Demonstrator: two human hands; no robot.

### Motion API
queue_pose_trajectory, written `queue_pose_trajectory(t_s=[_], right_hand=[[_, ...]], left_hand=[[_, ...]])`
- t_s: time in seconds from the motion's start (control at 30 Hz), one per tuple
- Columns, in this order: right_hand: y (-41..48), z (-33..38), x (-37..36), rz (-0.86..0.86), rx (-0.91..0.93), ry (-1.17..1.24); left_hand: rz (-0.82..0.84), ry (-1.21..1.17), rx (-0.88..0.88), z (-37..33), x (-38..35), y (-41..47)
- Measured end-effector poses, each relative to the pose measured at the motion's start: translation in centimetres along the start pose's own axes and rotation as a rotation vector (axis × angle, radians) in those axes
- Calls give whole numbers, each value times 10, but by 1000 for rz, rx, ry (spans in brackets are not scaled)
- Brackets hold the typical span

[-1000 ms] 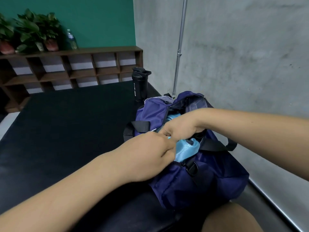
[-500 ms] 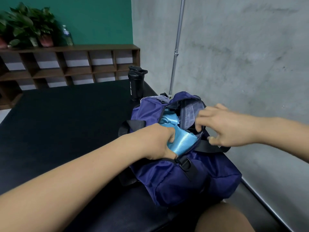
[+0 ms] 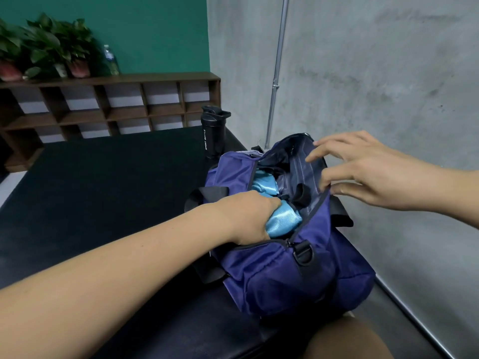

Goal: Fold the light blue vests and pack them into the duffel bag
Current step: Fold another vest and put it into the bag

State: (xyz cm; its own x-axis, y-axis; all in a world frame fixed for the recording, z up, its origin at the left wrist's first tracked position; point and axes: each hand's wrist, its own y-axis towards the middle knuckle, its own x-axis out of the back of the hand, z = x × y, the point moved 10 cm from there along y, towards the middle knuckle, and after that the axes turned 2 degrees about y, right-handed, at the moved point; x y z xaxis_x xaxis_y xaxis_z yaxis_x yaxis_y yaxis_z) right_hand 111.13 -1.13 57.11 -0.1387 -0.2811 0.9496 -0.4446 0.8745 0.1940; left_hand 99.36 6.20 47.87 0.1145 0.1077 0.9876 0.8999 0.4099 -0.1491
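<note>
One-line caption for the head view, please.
Left hand grips light blue vest inside open navy duffel bag; right hand, fingers spread, at its rim.

Likely a gym or studio changing corner: a black padded bench (image 3: 103, 190) set against a bare concrete wall (image 3: 363, 73) with an exposed pipe (image 3: 277, 68), and a low wooden cubby shelf (image 3: 155, 77) under a green wall (image 3: 155, 29). Potted plants (image 3: 51, 40) and a water bottle (image 3: 110, 59) stand on the shelf. A black shaker (image 3: 212, 133) (lettered "SPORT BOTTLE") stands beside a duffel (image 3: 285, 275).
</note>
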Motion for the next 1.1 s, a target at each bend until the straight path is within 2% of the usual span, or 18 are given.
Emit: queue_pose_trajectory(t_s=[0.1, 0.17, 0.3, 0.43, 0.57, 0.63, 0.7, 0.77, 0.83, 0.9, 1.0, 1.1], right_hand=[[-7, -2, 1, 23, 8, -1], [-12, -1, -2, 33, 15, -12], [-20, 0, -7, 33, 12, 17], [-23, 2, -11, 34, 5, 52], [-27, 1, -12, 40, -3, 46], [-28, 0, -12, 39, -11, 53], [-29, 0, -11, 31, -4, 55], [-29, 2, -10, 37, 7, 50], [-29, 6, -8, 49, 21, 30], [-29, 13, -7, 63, 35, 17], [-28, 28, -10, 94, 66, 85], [-25, 36, -10, 102, 107, 105]], left_hand=[[228, -46, -20, -5, -23, 5], [313, -121, -4, -2, -31, 8], [239, -224, -2, -2, -32, 20], [194, -116, -32, -13, -37, 30], [169, 104, -17, -8, -21, 31], [210, 125, -29, -14, -21, 30], [331, 25, -20, -17, -31, 28], [455, -209, 20, -13, -41, 27], [512, -479, 65, -7, -43, 26], [532, -643, 95, -2, -40, 26], [566, -698, 122, 1, -47, 30], [603, -583, 137, 0, -63, 38]])
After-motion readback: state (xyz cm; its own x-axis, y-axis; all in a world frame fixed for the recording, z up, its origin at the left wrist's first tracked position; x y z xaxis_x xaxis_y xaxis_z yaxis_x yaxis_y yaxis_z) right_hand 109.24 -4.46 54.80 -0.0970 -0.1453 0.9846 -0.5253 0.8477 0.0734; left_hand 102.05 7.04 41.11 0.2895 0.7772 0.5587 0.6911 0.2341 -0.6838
